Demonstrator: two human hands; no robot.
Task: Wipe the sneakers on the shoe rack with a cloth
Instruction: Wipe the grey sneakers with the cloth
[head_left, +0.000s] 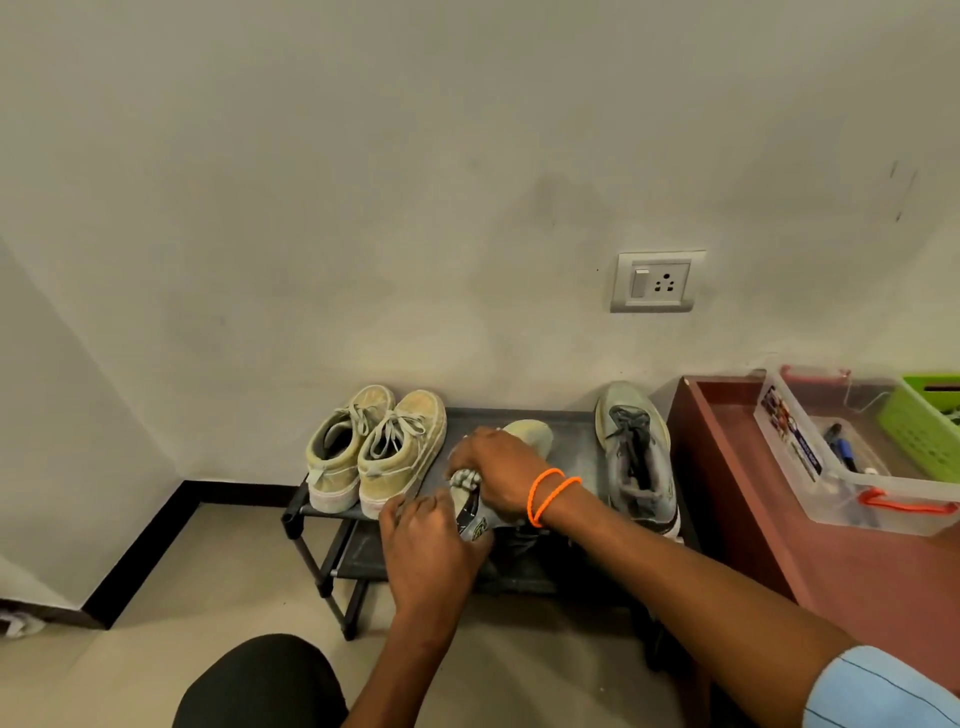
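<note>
- Shoe rack (571, 422): dark, low, set against the wall; top shelf carries four sneakers.
- Beige pair (374, 449) is parked at the left end of the top shelf, side by side and touching, toes to the wall, laces tied.
- Grey sneaker (636, 457) sits alone at the right end of the shelf, toe to the wall, well apart from the hands.
- Middle sneaker (530, 434) is being worked on; only its pale toe cap and part of the heel with a dark printed patch are seen, the rest is covered by the hands.
- Right hand (498, 467): laid over the top of the middle sneaker, fingers curled round a bunched grey-white cloth (465, 478) that is pressed on the shoe. Two orange bands (548, 496) are worn on that wrist.
- Left hand (426, 540): placed at the heel end of the same sneaker, front edge of the shelf; fingers bent round the heel, so the shoe is gripped and steadied.
- Exact fingertip contact under both hands cannot be told.
- Reddish-brown table (841, 571) is located just right of the rack; a clear plastic bin (831, 457) with orange handles and a green basket (922, 431) are set on it.
- Wall socket (657, 280) is mounted above the rack, to the right.
</note>
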